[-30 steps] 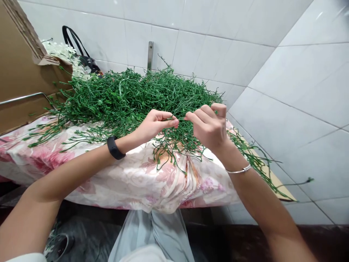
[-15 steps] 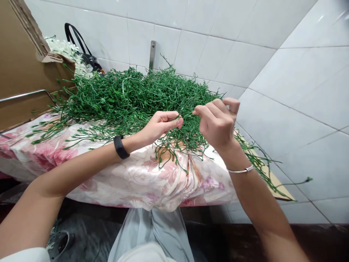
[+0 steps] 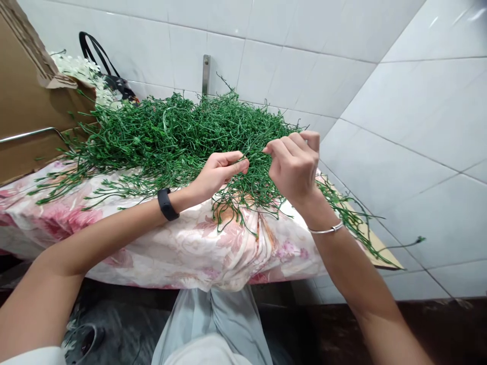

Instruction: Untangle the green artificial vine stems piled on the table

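Note:
A large heap of thin green artificial flower stems [image 3: 178, 126] with small budded ends lies on the cloth-covered table. My left hand [image 3: 218, 175], wearing a black band, is over the front of the heap, thumb and fingers pinched on a green stem. Just right of it and slightly higher, my right hand [image 3: 294, 165] is closed, back towards me, with thumb and forefinger together. Whatever sits in that pinch is hidden or too thin to tell from the stems behind. The two hands are a small gap apart.
A floral cloth [image 3: 163, 253] covers the table. At the left stands a cardboard box [image 3: 41, 114] with white flowers [image 3: 81, 71] and a black-handled bag [image 3: 117, 86] behind it. More stems lie on a board [image 3: 384, 256] at right. Tiled walls [image 3: 304, 76] close off the back and right.
The view has shifted slightly, so the scene sits a little further left. Both hands keep nearly the same pinched poses, and the right hand is a touch nearer the left.

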Demonstrator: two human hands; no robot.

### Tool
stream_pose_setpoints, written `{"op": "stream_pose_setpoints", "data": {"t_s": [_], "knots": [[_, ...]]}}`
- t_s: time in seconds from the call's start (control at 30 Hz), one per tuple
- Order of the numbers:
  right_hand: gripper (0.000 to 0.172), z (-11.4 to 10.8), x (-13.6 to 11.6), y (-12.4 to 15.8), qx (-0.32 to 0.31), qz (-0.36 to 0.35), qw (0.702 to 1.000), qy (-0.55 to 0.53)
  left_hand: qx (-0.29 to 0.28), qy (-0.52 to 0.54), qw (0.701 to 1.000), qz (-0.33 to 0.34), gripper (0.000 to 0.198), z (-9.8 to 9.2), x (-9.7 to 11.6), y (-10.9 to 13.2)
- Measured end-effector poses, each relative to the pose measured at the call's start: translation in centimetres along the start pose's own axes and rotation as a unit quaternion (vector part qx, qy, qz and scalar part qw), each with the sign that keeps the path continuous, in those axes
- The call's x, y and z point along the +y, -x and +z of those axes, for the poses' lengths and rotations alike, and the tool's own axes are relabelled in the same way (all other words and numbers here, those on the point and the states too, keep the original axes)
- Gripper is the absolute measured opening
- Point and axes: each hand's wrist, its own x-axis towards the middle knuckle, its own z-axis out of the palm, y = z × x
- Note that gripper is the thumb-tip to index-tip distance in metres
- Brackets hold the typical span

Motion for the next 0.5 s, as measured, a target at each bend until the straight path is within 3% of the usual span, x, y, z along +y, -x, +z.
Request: {"op": "stream_pose_setpoints", "data": {"t_s": [0.4, 0.5], "knots": [[0.034, 0.73, -0.20, -0.21, 0.047, -0.002, 0.999, -0.021, 0.020, -0.004, 1.000, -0.012, 0.029, 0.38, -0.10, 0.03], [0.033, 0.71, 0.13, -0.35, 0.036, 0.008, 0.999, -0.034, 0.024, -0.002, 0.999, -0.023, 0.030, 0.40, -0.09, 0.07]]}}
